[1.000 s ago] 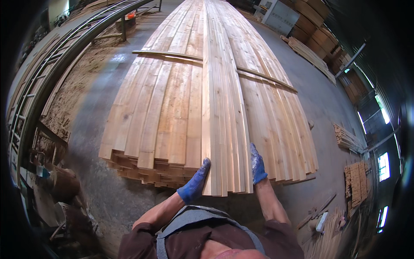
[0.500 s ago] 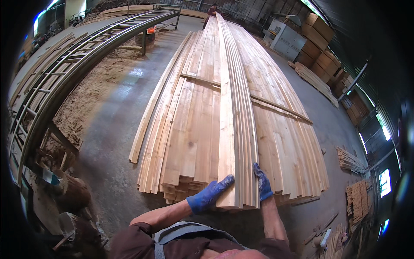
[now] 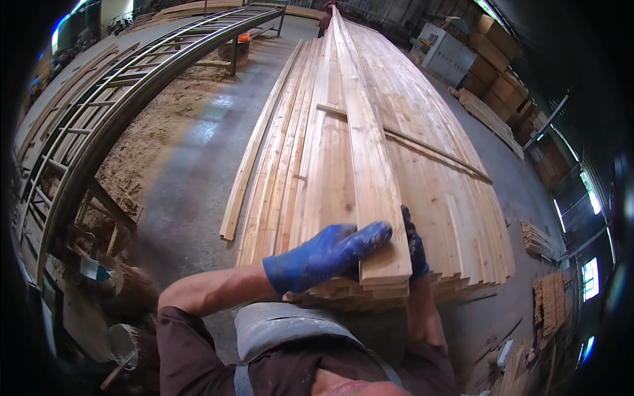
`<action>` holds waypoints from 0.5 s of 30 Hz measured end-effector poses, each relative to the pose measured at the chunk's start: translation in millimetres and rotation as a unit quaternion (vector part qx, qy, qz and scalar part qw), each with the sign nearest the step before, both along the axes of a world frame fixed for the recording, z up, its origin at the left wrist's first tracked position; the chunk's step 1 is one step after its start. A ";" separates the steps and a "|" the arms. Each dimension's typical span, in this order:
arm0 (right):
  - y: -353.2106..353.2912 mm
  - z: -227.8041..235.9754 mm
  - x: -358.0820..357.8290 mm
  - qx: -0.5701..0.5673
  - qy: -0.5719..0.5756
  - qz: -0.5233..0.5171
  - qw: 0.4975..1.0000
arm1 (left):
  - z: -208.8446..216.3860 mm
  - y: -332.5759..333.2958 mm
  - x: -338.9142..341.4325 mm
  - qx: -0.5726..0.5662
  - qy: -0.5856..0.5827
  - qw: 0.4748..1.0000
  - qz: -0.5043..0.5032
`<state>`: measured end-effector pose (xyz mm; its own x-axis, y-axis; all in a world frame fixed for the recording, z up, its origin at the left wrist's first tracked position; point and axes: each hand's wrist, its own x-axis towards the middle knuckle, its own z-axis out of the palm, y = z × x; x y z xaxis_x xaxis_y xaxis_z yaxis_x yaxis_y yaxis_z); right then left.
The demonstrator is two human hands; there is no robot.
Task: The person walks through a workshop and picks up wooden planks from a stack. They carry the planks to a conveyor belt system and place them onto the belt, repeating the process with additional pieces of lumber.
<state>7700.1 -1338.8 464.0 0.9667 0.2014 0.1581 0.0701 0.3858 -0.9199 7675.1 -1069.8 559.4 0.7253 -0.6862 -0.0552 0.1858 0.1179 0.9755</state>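
Blue work gloves, one pair, worn by the person at lower centre of the frame, with a dark brown shirt [image 3: 181, 356] and a grey apron [image 3: 290, 327].

Left hand [image 3: 330, 257]: clamped on the near end of the plank bundle [image 3: 380, 198], thumb laid over the top face, remaining fingers largely hidden. Right hand [image 3: 415, 247]: against the right edge of the same bundle, fingertips raised beside it; how far the fingers close cannot be told.

Plank bundle: pale timber, long and narrow, several layers showing at the near end; runs from just right of centre up to the top of the frame, above the lumber stack [image 3: 449, 218].

Lumber stack: broad, pale, stepped at its near ends, filling centre and right of centre. Crosswise batten [image 3: 439, 157]: one, lying over the stack and passing beneath the bundle. Single board [image 3: 261, 145]: along the stack's left side.

Co-worker [image 3: 325, 23]: at the far end, top centre — details too small to tell.

Surroundings: metal ladder-like frame [image 3: 78, 131], curved by the lens, at left; sawdust [image 3: 158, 125] beside it; orange-red bucket [image 3: 244, 37], upper left; pale cabinet [image 3: 446, 56], upper right — timber piles [image 3: 495, 39] next to it.
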 end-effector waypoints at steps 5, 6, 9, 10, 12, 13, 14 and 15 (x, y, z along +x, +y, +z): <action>84.6 -17.4 0.6 -0.173 -0.141 -0.061 0.973 | 31.4 104.7 -11.9 -0.002 -0.006 0.999 0.044; 96.2 -22.8 -1.2 -0.205 -0.159 -0.080 0.962 | 35.9 123.5 -10.6 0.037 0.009 0.999 0.025; 176.6 -11.5 -2.1 -0.334 -0.342 -0.094 0.873 | 30.7 176.2 -17.7 0.061 -0.013 0.996 0.068; 201.8 -24.4 -1.7 -0.027 -0.016 -0.012 0.999 | 24.8 191.8 -18.2 0.048 -0.031 0.995 0.087; 238.5 -26.7 -2.0 0.123 0.046 0.051 0.990 | 17.7 222.5 -31.7 0.022 -0.115 0.986 0.121; 252.7 -16.4 -7.1 0.136 0.098 0.045 0.985 | 15.7 231.9 -33.5 0.032 -0.112 0.984 0.133; 267.4 0.3 -14.1 0.149 0.150 0.037 0.977 | 15.3 240.8 -36.6 0.039 -0.109 0.983 0.144; 279.9 15.7 -21.8 0.165 0.201 0.022 0.965 | 9.2 249.4 -35.8 0.064 -0.143 0.978 0.136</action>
